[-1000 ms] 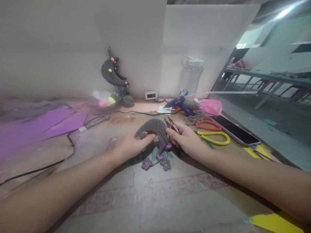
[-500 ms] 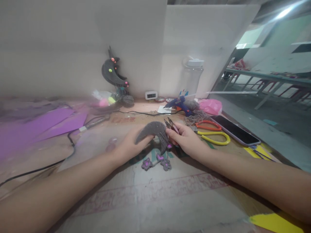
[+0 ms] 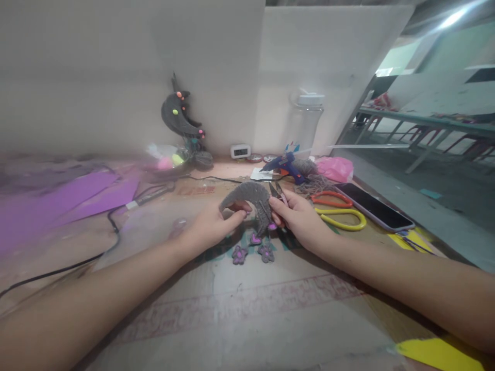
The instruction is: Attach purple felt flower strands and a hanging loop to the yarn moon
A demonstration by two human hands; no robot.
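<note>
Right of the white partition panel (image 3: 328, 62) are a grey floor (image 3: 456, 206), red stools (image 3: 474, 139), a long table (image 3: 429, 121), a pale-green wall (image 3: 466, 51) and a bright ceiling light (image 3: 453, 19).

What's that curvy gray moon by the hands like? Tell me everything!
The gray moon is a crescent that looks fuzzy, like yarn or felt. It's arched upward, its right tip pointing down. The left hand grips its left part; the right hand, with a pointed tool, is at its right edge, maybe touching. Below are two purple-centered flowers, perhaps dangling from it.
</note>
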